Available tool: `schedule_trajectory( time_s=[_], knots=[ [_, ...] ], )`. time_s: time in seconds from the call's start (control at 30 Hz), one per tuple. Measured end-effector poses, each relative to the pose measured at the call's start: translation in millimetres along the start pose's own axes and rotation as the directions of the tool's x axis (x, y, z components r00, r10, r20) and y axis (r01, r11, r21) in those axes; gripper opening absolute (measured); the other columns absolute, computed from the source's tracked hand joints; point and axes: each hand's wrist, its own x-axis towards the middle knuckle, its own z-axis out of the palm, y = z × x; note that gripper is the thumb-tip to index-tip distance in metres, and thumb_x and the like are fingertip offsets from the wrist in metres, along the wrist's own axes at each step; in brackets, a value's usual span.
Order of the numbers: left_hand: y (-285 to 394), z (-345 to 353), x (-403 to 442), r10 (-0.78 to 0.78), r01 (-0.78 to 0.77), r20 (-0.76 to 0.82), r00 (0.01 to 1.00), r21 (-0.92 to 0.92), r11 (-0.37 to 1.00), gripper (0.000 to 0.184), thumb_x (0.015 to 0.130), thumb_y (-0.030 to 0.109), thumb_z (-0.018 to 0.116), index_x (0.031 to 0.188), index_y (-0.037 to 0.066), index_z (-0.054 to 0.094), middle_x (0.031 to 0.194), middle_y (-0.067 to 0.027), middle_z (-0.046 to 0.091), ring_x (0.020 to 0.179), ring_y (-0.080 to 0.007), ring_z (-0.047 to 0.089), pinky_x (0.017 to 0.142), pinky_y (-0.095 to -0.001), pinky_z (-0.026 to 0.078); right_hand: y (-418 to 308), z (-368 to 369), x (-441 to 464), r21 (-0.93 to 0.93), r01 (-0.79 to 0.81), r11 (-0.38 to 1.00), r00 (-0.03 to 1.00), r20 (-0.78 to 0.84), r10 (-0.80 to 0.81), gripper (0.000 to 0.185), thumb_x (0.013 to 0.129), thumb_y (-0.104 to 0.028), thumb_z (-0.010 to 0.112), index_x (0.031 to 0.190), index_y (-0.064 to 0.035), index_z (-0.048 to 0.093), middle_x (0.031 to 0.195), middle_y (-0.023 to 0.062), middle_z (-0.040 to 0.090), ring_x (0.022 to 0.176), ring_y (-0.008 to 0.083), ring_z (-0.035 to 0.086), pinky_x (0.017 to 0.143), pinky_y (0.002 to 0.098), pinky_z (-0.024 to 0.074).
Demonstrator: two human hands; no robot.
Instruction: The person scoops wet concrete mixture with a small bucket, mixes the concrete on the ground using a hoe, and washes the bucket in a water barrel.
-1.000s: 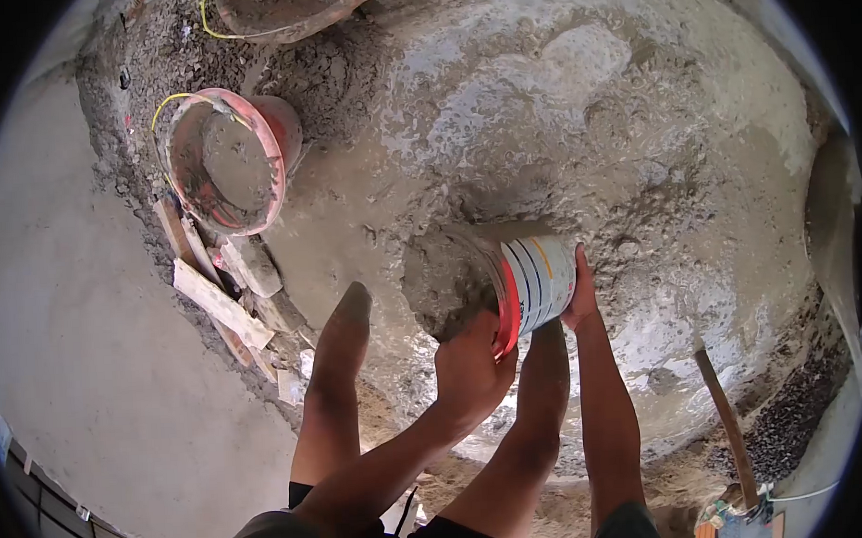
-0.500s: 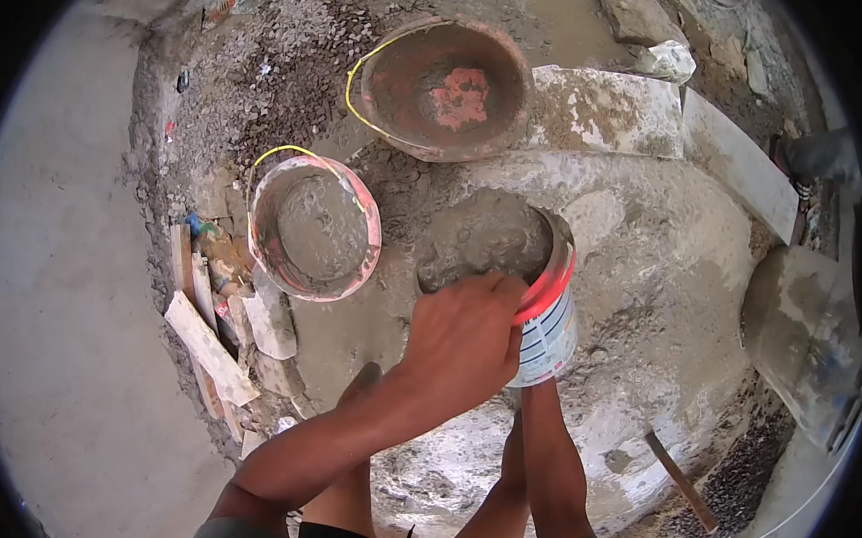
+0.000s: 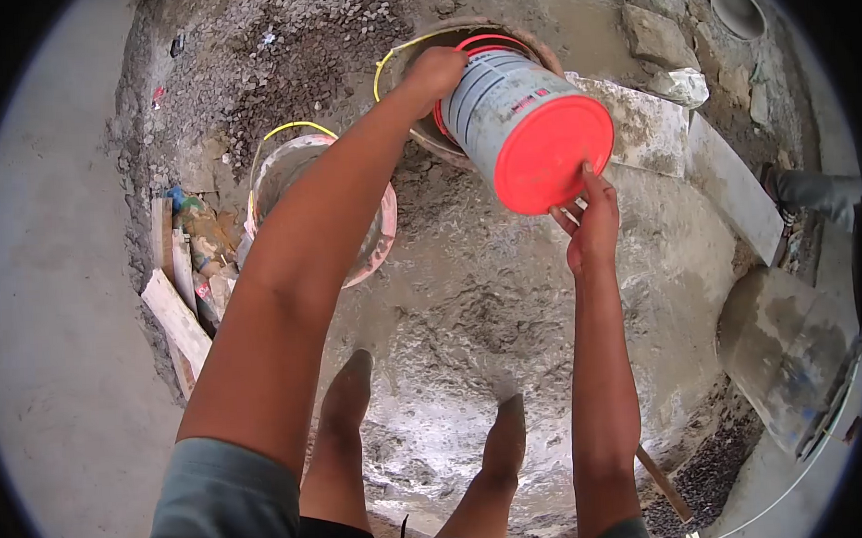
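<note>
item, one: white container (image 3: pixel 501 107) with dark stripes and a red base (image 3: pixel 556 155); tipped over, base toward the viewer, mouth end at the inside of the large bucket (image 3: pixel 427 139); contents hidden from this angle.

left hand (image 3: pixel 437 74): arm stretched forward, clamped on the container at its red-rimmed mouth end.

right hand (image 3: pixel 594 214): at the opposite end of the same container, thumb on the red base, fingers bent around its lower edge. the two hands are apart, one at each end.

large bucket: yellow handle on its left side, rim caked with grey; partly covered by the container and left hand.

second bucket (image 3: pixel 387 221): pink rim, yellow handle, nearer the viewer and to the left; partly behind the left forearm.

wet grey mix (image 3: pixel 451 278): spread over the ground; the wearer's feet are in it.

gravel (image 3: pixel 287 49): heaped beyond the second bucket.

wood scraps (image 3: pixel 175 314): in a pile at left, beside the smooth pale floor (image 3: pixel 52 286).

pale slabs (image 3: pixel 735 184): laid end to end, right of the large bucket.

wooden handle (image 3: pixel 664 485): lower right, near dark gravel.

trouser leg (image 3: pixel 817 194): far right edge, apparently another person's; the view is poor there.
</note>
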Motion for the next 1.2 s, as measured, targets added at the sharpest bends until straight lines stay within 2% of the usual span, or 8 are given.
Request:
schedule_trajectory(
  time_s=[0.17,0.33,0.4,0.6,0.73,0.87,0.9,1.2],
  knots=[
    [31,-36,15,-0.099,0.058,-0.085,0.992,-0.389,0.92,0.032,0.094,0.018,0.045,0.111,-0.003,0.063,0.101,-0.0127,0.066,0.09,-0.0199,0.062,0.082,-0.0412,0.048,-107,37,20,-0.361,0.37,0.856,0.928,0.175,-0.328,0.041,0.086,-0.038,0.069,0.111,-0.0059,0.06,0.094,0.0015,0.063,0.082,0.0111,0.061,0.068,0.0296,0.0534],
    [101,-31,-14,0.044,-0.01,0.042,0.998,-0.595,0.804,0.024,0.097,0.014,0.039,0.09,0.005,0.06,0.075,-0.003,0.059,0.065,-0.0137,0.056,0.065,-0.0307,0.052,-203,16,11,-0.329,0.542,0.773,0.84,0.219,-0.496,0.044,0.084,-0.038,0.072,0.114,-0.0076,0.065,0.102,-0.0007,0.065,0.092,0.0087,0.06,0.082,0.0268,0.046],
    [116,-9,-40,0.072,-0.055,0.005,0.997,-0.594,0.802,0.026,0.097,0.014,0.042,0.102,-0.002,0.063,0.089,-0.0072,0.066,0.075,-0.0157,0.061,0.072,-0.032,0.051,-206,1,-12,-0.214,0.637,0.741,0.77,0.128,-0.625,0.047,0.087,-0.033,0.07,0.116,0.0018,0.062,0.095,0.0051,0.067,0.082,0.0105,0.063,0.075,0.0266,0.051],
    [29,109,-152,0.109,-0.097,0.005,0.994,-0.421,0.902,0.028,0.101,0.019,0.047,0.116,-0.001,0.059,0.098,-0.0028,0.066,0.087,-0.0082,0.057,0.08,-0.0264,0.046,-92,-136,-43,-0.211,0.32,0.924,0.923,-0.149,-0.354,0.052,0.093,-0.028,0.061,0.137,-0.0029,0.049,0.123,0.0062,0.061,0.111,0.0148,0.056,0.09,0.0317,0.0447],
    [-110,187,-260,-0.123,0.127,0.037,0.992,-0.176,0.976,0.024,0.095,0.016,0.054,0.113,0.002,0.059,0.094,-0.0203,0.067,0.087,-0.0315,0.066,0.078,-0.0378,0.049,50,-231,-76,-0.193,-0.2,0.961,0.947,-0.289,0.139,0.064,0.091,-0.05,0.056,0.138,-0.0083,0.049,0.125,0.0056,0.059,0.111,0.0168,0.053,0.089,0.0368,0.0417],
    [-206,235,-344,-0.26,0.265,0.081,0.962,-0.051,0.963,0.022,0.094,0.017,0.054,0.109,0.001,0.06,0.094,-0.0218,0.067,0.09,-0.0376,0.065,0.078,-0.0431,0.048,143,-278,-100,-0.371,-0.275,0.887,0.928,-0.343,0.144,0.081,0.087,-0.058,0.057,0.142,-0.0007,0.041,0.137,0.0108,0.05,0.122,0.0206,0.047,0.098,0.0369,0.0378],
    [-212,240,-355,-0.321,0.327,0.128,0.938,-0.026,0.945,0.023,0.098,0.017,0.051,0.11,0.0,0.061,0.092,-0.0112,0.068,0.086,-0.0168,0.064,0.078,-0.0342,0.048,153,-281,-101,-0.406,-0.248,0.88,0.932,-0.346,0.103,0.088,0.086,-0.06,0.058,0.144,0.0024,0.036,0.143,0.0145,0.046,0.129,0.0236,0.043,0.106,0.0345,0.033],
    [-259,267,-406,-0.49,0.552,0.28,0.826,-0.222,0.804,0.029,0.098,0.021,0.056,0.118,0.001,0.06,0.096,-0.0037,0.067,0.085,-0.0085,0.059,0.075,-0.0266,0.047,168,-288,-57,-0.547,-0.104,0.831,0.993,-0.104,0.056,0.072,0.091,-0.047,0.059,0.136,0.0069,0.044,0.134,0.0233,0.05,0.127,0.0273,0.046,0.107,0.0345,0.0331]
  ],
)
